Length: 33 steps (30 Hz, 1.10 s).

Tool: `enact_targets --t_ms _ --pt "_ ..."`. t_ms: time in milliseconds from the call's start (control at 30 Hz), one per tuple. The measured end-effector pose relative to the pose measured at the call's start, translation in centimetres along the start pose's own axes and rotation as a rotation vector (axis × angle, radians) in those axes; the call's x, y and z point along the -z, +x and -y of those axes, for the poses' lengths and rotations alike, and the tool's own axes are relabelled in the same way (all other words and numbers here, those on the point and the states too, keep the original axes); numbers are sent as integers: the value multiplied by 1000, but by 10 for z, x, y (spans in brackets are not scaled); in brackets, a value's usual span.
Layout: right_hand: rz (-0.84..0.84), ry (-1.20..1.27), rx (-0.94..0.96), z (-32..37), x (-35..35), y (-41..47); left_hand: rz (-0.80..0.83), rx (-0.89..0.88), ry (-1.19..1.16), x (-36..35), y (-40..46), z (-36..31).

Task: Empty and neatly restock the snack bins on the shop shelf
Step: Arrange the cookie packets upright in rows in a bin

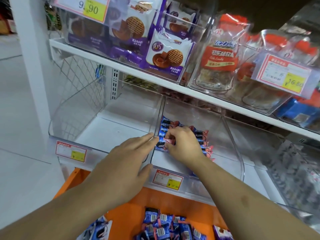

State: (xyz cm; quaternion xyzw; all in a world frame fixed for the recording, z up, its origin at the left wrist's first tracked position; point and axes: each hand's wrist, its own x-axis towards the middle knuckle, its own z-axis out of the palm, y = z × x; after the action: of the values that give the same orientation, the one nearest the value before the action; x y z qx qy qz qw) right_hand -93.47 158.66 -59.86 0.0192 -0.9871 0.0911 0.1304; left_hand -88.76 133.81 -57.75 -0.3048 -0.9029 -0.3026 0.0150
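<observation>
Two clear plastic bins sit on the lower shelf. The left bin holds nothing. In the middle bin, blue and pink snack packets lie in neat rows. My right hand reaches into this bin and pinches one packet at the front of the row. My left hand lies flat with straight fingers, its fingertips touching the divider wall between the two bins. Below, an orange crate holds several loose blue packets.
The upper shelf carries bins of purple waffle biscuit packs and orange-labelled candy bags. Price tags hang on the bin fronts. A bin of dark snacks stands to the right. White floor lies to the left.
</observation>
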Motion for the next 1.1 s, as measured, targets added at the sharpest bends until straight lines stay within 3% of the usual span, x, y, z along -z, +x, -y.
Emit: enact_targets --t_ms 133,367,533,633,767,933,1033,1100 --pt "-96 -27 -3 -6 -7 1 1 -2 -1 5 -5 -7" --pt "-10 101 -52 -12 3 -4 28 7 -29 18 -8 -14" --pt "-98 186 0 2 57 -53 -37 -32 -76 36 -18 -31" --pt "-145 345 44 26 95 -111 48 -64 -111 33 -31 -43" --pt "208 698 -103 29 86 -181 416 -22 -159 -2 -51 -45" --pt "622 375 -252 -24 -12 -237 768 55 22 -81 -78 -10" --pt "776 173 -270 -47 -58 -254 790 123 80 -125 -87 17" --pt "785 120 -285 -60 -83 -257 763 189 52 -159 -91 34"
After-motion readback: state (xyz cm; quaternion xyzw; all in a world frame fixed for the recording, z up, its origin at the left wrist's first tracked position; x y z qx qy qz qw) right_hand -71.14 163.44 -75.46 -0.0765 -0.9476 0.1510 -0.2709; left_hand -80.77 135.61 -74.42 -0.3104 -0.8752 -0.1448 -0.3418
